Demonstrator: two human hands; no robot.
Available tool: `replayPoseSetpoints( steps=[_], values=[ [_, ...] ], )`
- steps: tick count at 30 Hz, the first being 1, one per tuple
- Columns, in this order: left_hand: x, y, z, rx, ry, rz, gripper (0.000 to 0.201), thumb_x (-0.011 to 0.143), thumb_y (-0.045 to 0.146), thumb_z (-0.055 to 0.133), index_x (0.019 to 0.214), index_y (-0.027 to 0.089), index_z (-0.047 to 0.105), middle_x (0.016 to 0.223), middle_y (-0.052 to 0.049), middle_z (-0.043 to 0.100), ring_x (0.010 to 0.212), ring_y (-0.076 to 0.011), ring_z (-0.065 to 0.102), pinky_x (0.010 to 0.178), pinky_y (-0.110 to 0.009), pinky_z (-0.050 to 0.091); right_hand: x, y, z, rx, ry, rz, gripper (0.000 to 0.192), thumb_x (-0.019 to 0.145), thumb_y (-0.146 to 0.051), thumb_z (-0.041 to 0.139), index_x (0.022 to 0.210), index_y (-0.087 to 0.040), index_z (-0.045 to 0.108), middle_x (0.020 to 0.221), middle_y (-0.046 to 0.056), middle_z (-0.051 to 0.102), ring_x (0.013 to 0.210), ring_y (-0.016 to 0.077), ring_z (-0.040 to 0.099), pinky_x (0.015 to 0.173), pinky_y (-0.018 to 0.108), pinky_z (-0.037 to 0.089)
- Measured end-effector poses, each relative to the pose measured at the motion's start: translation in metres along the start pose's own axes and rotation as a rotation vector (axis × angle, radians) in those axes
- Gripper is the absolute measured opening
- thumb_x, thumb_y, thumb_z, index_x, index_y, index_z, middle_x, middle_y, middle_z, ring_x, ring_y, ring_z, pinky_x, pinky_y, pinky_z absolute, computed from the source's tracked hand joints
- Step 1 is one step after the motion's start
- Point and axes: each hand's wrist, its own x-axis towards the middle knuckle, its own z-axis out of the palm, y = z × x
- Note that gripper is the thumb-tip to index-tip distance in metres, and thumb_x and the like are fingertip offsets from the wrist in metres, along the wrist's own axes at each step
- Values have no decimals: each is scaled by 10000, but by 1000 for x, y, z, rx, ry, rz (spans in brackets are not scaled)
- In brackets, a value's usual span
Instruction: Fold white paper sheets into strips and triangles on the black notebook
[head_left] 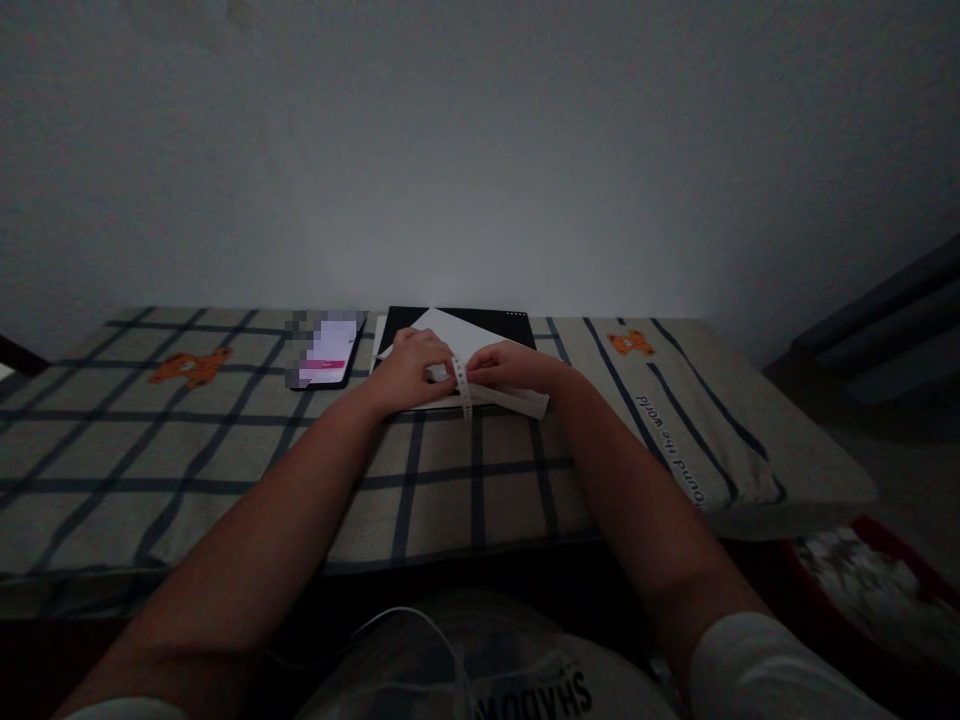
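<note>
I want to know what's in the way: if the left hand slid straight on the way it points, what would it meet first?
Probably the right hand: the left hand points right across the white paper, and the two nearly touch at the paper strip. Depth is unclear.

Beige cloth with dark checks; white paper; black board.

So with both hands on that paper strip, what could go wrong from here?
1. The paper strip is pinched between the left hand and right hand; a hard pull may tear it.
2. The white sheet lies loose under the hands and may slide or crease.
3. The phone lies close to the left hand and could get nudged.
</note>
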Motion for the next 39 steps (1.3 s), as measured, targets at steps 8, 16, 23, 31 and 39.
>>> replayPoseSetpoints(
  steps=[8, 16, 23, 31, 39],
  values=[
    [0, -3, 4, -12, -1, 31, 222, 817, 421, 595, 827, 217, 680, 865, -36, 692, 909, -214, 555, 884, -408, 274, 2, 2, 1, -30, 36, -31, 325, 803, -443, 615, 881, -137, 693, 762, 22, 624, 656, 111, 485, 611, 244, 366],
    [1, -1, 2, -23, -35, 38, 171, 821, 354, 575, 831, 217, 678, 882, -30, 690, 910, -209, 559, 872, -396, 296, 1, -2, 2, -74, 29, -83, 260, 842, -387, 579, 876, -144, 667, 783, 26, 616, 679, 120, 487, 646, 257, 378],
    [0, 0, -1, 13, -20, 25, 141, 795, 326, 577, 811, 219, 667, 855, -24, 678, 921, -215, 547, 876, -396, 283, 2, 1, 2, -34, 32, -82, 314, 828, -432, 574, 885, -137, 664, 798, 27, 620, 700, 125, 497, 662, 261, 378],
    [1, 1, 0, -1, -6, 16, 128, 783, 324, 586, 789, 230, 672, 818, -10, 674, 906, -211, 547, 872, -400, 272, -2, -6, 2, -51, 18, 41, 281, 820, -385, 557, 891, -130, 652, 728, 11, 580, 621, 107, 447, 579, 243, 342],
    [1, 5, -2, 3, -14, 26, 119, 760, 315, 588, 765, 221, 662, 812, -12, 661, 890, -210, 547, 873, -402, 275, 2, -3, 2, -77, -21, 42, 291, 826, -425, 551, 826, -149, 642, 682, -5, 553, 602, 105, 437, 583, 247, 341]
  ],
)
